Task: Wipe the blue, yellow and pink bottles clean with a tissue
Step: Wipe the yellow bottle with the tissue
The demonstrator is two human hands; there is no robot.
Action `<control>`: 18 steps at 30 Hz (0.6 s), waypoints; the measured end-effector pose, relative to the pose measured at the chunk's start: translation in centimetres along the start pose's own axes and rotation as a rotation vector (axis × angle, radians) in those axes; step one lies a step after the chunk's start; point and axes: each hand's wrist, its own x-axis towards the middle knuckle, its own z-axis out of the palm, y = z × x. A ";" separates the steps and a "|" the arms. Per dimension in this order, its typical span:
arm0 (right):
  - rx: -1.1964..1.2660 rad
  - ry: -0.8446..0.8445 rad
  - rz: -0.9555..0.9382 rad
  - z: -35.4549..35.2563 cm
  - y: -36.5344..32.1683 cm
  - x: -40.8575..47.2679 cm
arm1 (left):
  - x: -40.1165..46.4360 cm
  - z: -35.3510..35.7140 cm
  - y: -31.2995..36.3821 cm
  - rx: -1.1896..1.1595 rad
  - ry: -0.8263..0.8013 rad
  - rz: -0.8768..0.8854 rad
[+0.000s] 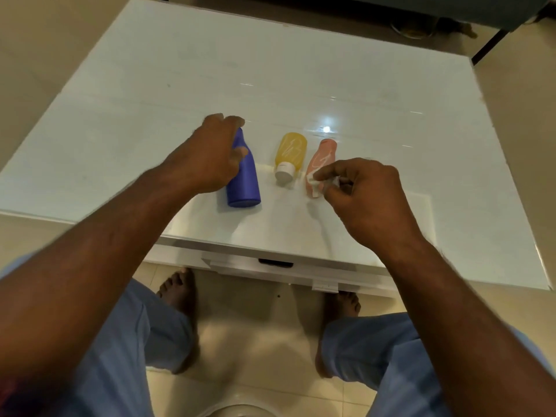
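While the left hand [215, 155] curls round the blue bottle [244, 173] at frame centre, apparently steadying it for wiping, the right hand [358, 194] pinches a tissue [314, 182] just over the pink bottle [320, 162], with the yellow bottle [289, 155] lying between them.

Three bottles lay side by side on the white tabletop [301, 70]. Left hand [210, 155] gripped the blue bottle [244, 179] near its neck. Yellow bottle [290, 153] lay untouched, white cap toward the person. Right hand [364, 194] pinched a crumpled tissue [314, 183] over the pink bottle [320, 159].
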 end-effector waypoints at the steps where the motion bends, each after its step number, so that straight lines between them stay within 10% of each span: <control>1: -0.010 -0.002 0.001 -0.1 0.0 0.0 | -0.6 0.0 0.2 0.056 -0.035 0.010; 6: -0.055 -0.021 -0.014 0.1 -0.1 0.1 | -2.2 0.7 0.4 0.187 -0.220 0.042; 18: -0.119 -0.074 0.009 0.5 -0.5 0.1 | -1.5 2.1 1.6 0.085 0.040 0.348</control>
